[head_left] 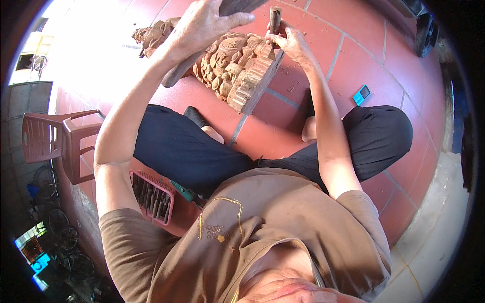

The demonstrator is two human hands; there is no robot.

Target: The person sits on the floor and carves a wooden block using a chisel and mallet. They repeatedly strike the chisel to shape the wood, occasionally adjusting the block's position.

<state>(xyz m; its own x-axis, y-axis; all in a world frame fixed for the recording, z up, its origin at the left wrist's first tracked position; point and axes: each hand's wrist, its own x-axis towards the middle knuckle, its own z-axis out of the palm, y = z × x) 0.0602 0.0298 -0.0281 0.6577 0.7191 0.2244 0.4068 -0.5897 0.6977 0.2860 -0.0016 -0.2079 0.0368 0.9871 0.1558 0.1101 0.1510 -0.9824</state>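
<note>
My left hand (204,22) is closed around a dark wooden club (181,71), with the thumb stretched along it, above the far left part of a carving. My right hand (292,44) grips a chisel (275,20) by its upright wooden handle; its lower end meets the carving's notched edge. The brown wood carving (222,63) lies on the floor beyond my feet, covered in rounded, coin-like relief. Its flat base side (262,81) faces right. My left forearm and the club hide part of it, and a figure-like end (154,38) shows at the far left.
A pink plastic basket (169,214) of several chisels stands by my left thigh, beside a green-handled tool (182,191). Farther left is a reddish-brown plastic chair (76,134). A small blue phone (361,95) lies on the red tiles right of my right arm. A wheel (426,35) stands far right.
</note>
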